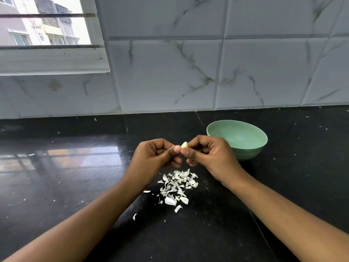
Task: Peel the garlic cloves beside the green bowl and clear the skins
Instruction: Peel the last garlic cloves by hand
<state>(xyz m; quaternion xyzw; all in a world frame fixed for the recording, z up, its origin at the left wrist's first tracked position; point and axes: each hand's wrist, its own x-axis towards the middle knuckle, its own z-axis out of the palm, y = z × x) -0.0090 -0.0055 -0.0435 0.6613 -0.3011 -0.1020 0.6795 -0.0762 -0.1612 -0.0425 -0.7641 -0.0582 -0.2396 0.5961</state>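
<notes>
A pale garlic clove (184, 144) is pinched between the fingertips of both hands, raised above the black counter. My left hand (156, 157) grips it from the left and my right hand (207, 154) from the right, thumbs meeting just below the clove. A heap of white garlic skins (176, 186) lies on the counter directly under the hands. The green bowl (243, 146) stands behind my right hand; its visible inside looks bare, and its left part is hidden by that hand.
The black polished counter (75, 176) carries scattered tiny skin flakes. A marble-tiled wall (188, 72) rises at the back. A window (43, 25) sits at the upper left.
</notes>
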